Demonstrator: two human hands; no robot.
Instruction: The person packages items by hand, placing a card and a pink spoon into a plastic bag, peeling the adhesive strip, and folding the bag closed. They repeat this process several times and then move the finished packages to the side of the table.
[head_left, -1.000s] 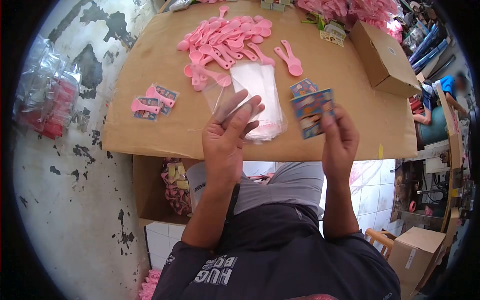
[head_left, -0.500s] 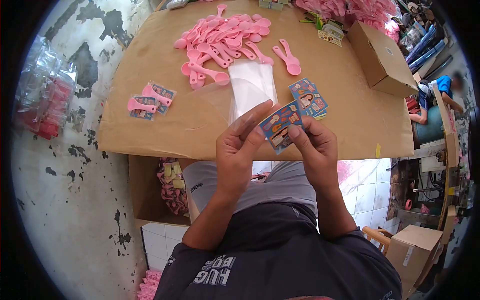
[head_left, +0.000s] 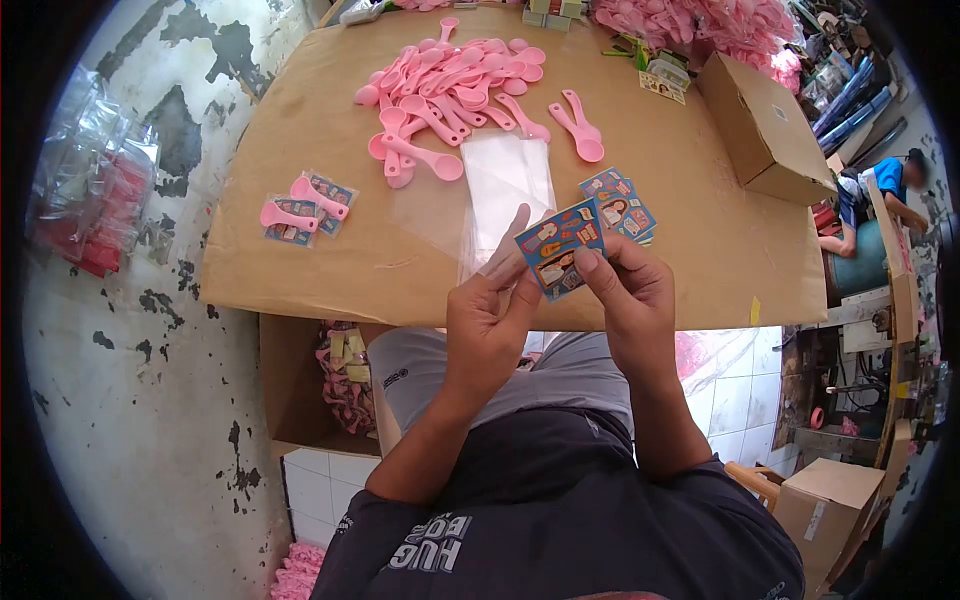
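A blue printed card [head_left: 562, 240] is pinched between the thumb and fingers of my right hand [head_left: 635, 295]. My left hand [head_left: 490, 320] is closed at the card's left edge and holds a clear plastic bag, most of it hard to see. Beyond my hands lies a stack of clear bags [head_left: 505, 180] on the table. More blue cards [head_left: 625, 205] are stacked just past my right hand. A heap of pink spoons [head_left: 450, 85] lies at the back, with two spoons [head_left: 577, 128] to its right. Two pink spoons on cards [head_left: 305, 205] rest at the left.
The brown-covered table [head_left: 330, 130] has a cardboard box [head_left: 770, 130] at its right edge. Pink packets [head_left: 700, 30] are piled at the back right. Plastic bags [head_left: 95, 170] hang on the left wall. Another person [head_left: 880, 190] is at the far right.
The card now stands more upright and flatter to view between my hands. My left hand has shifted slightly right and down, its fingers more upright. The view has moved a little.
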